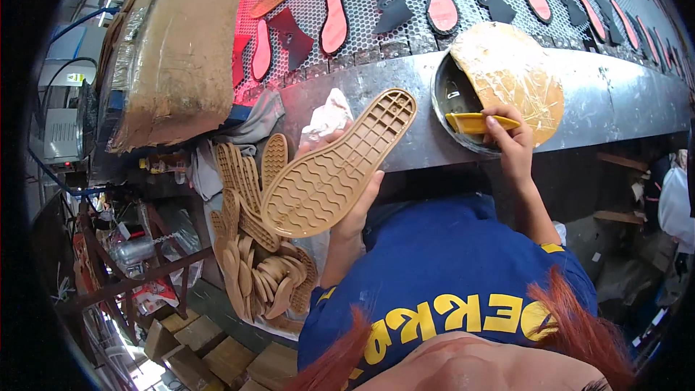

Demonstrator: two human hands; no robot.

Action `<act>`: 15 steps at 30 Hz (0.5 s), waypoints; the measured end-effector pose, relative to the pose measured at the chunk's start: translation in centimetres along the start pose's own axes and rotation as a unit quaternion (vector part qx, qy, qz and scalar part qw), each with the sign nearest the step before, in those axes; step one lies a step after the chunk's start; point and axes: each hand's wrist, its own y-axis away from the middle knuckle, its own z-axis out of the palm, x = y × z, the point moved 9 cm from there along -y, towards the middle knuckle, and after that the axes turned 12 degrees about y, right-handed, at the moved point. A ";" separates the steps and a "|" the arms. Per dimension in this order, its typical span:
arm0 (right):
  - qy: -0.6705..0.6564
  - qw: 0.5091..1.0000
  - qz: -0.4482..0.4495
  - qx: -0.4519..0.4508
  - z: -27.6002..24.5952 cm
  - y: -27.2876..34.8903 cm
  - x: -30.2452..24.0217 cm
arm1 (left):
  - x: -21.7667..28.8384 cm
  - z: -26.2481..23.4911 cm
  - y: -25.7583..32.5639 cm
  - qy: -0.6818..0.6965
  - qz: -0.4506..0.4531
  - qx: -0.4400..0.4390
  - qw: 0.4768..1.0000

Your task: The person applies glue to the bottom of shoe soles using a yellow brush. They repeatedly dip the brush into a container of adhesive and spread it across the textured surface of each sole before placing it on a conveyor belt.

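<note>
A tan shoe sole (334, 170) is held up at a slant, its gridded and wavy-ribbed face toward me. My left hand (356, 217) grips it from beneath, with the thumb along its right edge and other fingers partly hidden behind. Pinched in my right hand (512, 141) is a flat yellow tool (469, 124), perhaps a brush or scraper; I cannot tell its kind. It reaches over the open part of a round pan (439, 94) that holds dark, glossy liquid. A stained tan board (517, 76) covers the pan's right side.
More tan soles (250, 264) lie heaped at left. Beyond the metal ledge (601, 94), a mesh conveyor (355, 0) carries pink insoles with dark edges and dark cut pieces. A crumpled white cloth (329, 112) lies behind the sole. Cardboard (177, 51) stands at upper left; boxes (228, 358) sit below.
</note>
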 end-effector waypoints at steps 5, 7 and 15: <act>-0.121 0.981 -0.146 0.050 1.1 0.8 -5.2 | 0.9 1.6 -0.3 -0.087 0.020 -0.042 0.995; -0.002 0.958 -0.284 0.047 2.0 1.8 -8.0 | 1.3 2.2 -0.2 -0.109 0.019 -0.059 0.992; 0.103 0.934 -0.340 0.035 5.2 2.7 -10.9 | 3.3 3.9 -0.5 -0.072 0.027 -0.041 0.996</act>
